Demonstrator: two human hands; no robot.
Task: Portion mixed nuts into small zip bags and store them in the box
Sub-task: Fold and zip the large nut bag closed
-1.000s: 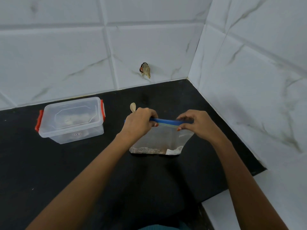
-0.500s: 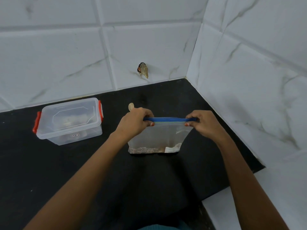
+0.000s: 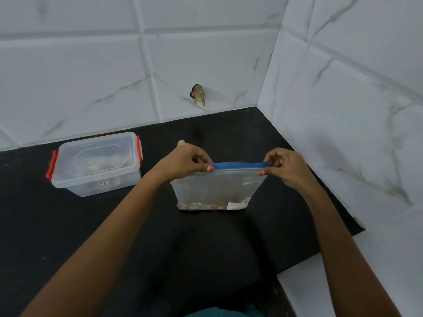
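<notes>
Only the head view here, so this is all from that one angle. The clear plastic zip bag (image 3: 215,188) is standing on the black tabletop (image 3: 137,236), near the corner of the white marble-look tiled wall (image 3: 343,110). The left hand (image 3: 183,160) is pinching one end of its blue zip strip and the right hand (image 3: 286,164) is pinching the other. So both grips are narrow and holding the bag's top edge, pulling it taut between them.

There's something brownish sitting in the bottom of the bag, probably the nuts, but it's too hazy to be sure. I honestly can't tell if the zip is getting pressed closed or pulled apart.

The clear lidded plastic box with red latches (image 3: 96,163) is sitting well apart to the left with its lid on, and there's something murky inside, maybe bags already stored. A pale spoon-like thing (image 3: 181,142) is peeking out behind the left hand.

My guess is that this bag is getting sealed. Getting it into the box isn't done yet, and the lid will need to come off first.
</notes>
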